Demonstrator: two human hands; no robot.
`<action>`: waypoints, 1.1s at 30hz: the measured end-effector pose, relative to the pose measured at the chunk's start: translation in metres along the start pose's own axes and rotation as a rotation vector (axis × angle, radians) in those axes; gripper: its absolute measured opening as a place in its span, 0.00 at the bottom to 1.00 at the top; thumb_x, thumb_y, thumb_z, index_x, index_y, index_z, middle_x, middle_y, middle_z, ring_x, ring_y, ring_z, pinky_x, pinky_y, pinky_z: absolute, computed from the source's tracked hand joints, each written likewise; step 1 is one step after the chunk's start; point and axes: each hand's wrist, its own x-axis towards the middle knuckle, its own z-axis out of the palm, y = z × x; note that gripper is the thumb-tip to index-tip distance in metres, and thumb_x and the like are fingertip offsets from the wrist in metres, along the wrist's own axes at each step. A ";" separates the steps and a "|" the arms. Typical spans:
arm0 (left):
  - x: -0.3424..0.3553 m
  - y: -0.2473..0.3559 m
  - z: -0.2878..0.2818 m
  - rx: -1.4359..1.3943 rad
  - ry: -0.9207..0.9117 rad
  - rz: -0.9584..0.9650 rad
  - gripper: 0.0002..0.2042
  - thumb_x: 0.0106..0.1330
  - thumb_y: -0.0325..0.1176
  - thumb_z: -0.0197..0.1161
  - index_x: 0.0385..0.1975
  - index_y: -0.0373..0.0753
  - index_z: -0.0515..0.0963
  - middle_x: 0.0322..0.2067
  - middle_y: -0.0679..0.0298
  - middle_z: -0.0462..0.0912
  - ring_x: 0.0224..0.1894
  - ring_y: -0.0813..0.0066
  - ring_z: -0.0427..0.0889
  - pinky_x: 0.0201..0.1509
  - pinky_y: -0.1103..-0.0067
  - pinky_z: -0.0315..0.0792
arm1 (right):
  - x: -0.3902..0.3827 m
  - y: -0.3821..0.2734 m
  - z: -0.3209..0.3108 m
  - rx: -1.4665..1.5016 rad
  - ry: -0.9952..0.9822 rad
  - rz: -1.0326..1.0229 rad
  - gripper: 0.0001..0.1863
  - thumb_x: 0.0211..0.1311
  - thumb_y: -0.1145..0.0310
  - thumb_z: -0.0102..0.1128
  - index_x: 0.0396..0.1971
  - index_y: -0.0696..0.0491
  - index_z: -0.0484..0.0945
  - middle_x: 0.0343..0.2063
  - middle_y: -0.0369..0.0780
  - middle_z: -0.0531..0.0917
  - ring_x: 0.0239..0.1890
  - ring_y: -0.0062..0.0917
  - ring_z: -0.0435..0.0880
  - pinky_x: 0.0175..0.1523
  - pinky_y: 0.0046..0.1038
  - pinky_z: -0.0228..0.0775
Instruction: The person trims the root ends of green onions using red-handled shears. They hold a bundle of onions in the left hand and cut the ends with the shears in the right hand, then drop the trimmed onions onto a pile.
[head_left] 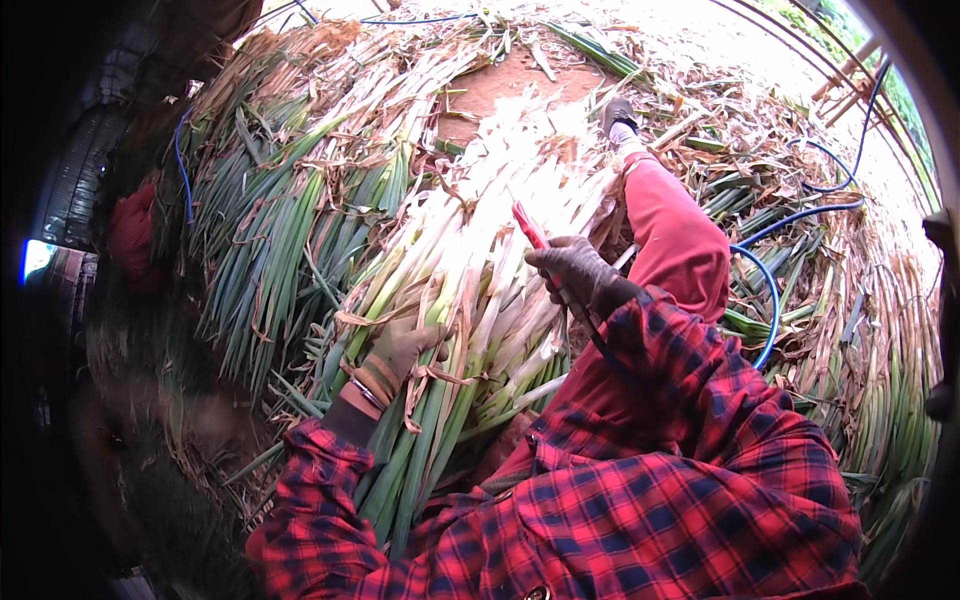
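Note:
Long green onions (470, 300) with pale stalks and green leaves lie across my lap and in front of me, their pale ends pointing away. My left hand (398, 355), in a tan glove, is closed round some of the stalks where they turn green. Above the pale part, my right hand (580, 270) in a dark, soiled glove grips a slim red air blow gun (528, 225). Its thin tip points up and to the left, apart from the stalks. A dark line, perhaps a hose, trails from that hand along the sleeve.
A big heap of green onions (270, 230) spreads at the left, and more (880, 360) lie at the right. Blue hose (770, 290) loops beside my stretched-out leg (675, 235). Dry husks (690, 110) litter the ground around bare brown soil (510, 90).

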 end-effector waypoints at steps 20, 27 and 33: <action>0.005 -0.012 0.001 0.170 0.047 0.082 0.19 0.61 0.41 0.66 0.42 0.30 0.81 0.30 0.61 0.85 0.30 0.78 0.82 0.37 0.79 0.76 | 0.033 -0.016 -0.040 0.042 0.091 0.017 0.14 0.61 0.60 0.68 0.26 0.52 0.74 0.17 0.34 0.74 0.13 0.22 0.73 0.18 0.28 0.68; -0.026 -0.002 -0.018 1.089 0.218 0.338 0.20 0.57 0.45 0.67 0.43 0.36 0.78 0.42 0.43 0.80 0.46 0.40 0.78 0.52 0.56 0.72 | -0.022 -0.022 0.004 -0.008 -0.191 -0.065 0.13 0.61 0.61 0.67 0.32 0.54 0.75 0.19 0.31 0.71 0.13 0.17 0.70 0.18 0.23 0.64; -0.030 0.061 -0.047 0.911 -0.140 -0.004 0.28 0.56 0.54 0.71 0.45 0.34 0.82 0.37 0.50 0.86 0.42 0.63 0.86 0.49 0.72 0.76 | -0.041 -0.060 0.043 -0.163 -0.480 0.045 0.21 0.61 0.62 0.67 0.48 0.58 0.75 0.18 0.31 0.73 0.13 0.14 0.70 0.17 0.20 0.61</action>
